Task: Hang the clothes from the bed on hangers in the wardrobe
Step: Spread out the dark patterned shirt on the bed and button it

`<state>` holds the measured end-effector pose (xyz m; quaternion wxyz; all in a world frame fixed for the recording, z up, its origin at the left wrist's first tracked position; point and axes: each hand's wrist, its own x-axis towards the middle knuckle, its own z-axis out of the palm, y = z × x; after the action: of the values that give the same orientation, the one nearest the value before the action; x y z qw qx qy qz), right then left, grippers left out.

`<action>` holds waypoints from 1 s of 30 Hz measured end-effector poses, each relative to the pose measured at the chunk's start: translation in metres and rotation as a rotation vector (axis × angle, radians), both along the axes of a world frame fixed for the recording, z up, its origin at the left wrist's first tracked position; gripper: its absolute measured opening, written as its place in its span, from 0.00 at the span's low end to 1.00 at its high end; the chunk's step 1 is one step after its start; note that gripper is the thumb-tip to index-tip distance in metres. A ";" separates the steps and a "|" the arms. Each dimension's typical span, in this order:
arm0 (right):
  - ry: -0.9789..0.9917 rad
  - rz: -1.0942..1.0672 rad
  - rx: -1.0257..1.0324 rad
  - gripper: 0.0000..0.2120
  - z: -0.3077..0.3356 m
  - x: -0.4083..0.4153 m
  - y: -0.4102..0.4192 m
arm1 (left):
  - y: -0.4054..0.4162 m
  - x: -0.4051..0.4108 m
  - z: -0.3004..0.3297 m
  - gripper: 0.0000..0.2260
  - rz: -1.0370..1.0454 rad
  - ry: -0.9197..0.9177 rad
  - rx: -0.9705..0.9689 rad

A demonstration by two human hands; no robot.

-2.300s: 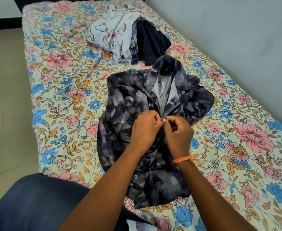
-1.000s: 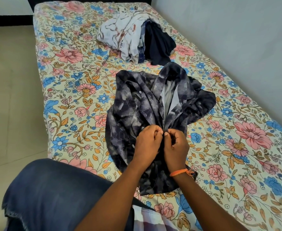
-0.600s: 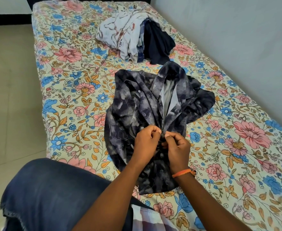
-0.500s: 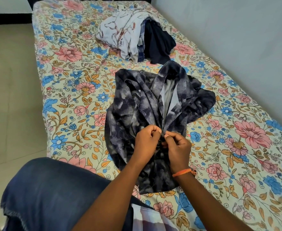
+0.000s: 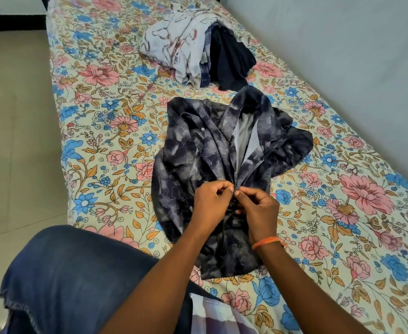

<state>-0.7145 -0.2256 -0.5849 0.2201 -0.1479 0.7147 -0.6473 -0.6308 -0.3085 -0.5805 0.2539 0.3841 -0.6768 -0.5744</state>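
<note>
Denim covers the person's knee (image 5: 61, 280) at the near left, pressed against the bed (image 5: 97, 131) with its flowered sheet. On the sheet lies a dark marbled shirt (image 5: 193, 155), collar away from the person and front partly open. The left hand (image 5: 210, 203) pinches one front edge, the right hand (image 5: 258, 208), with an orange band (image 5: 265, 242) at its wrist, pinches the other, fingertips nearly meeting. A pile of clothes (image 5: 193, 51) sits farther up the bed, and a pale wall (image 5: 342, 56) runs along the right.
</note>
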 end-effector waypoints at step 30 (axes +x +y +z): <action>-0.169 0.002 -0.088 0.02 0.000 -0.005 0.000 | -0.019 -0.009 0.008 0.01 0.001 0.112 0.540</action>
<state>-0.7200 -0.2254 -0.5853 0.2736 -0.1028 0.6641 -0.6881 -0.6395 -0.3275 -0.5726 0.1797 0.4056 -0.4839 -0.7543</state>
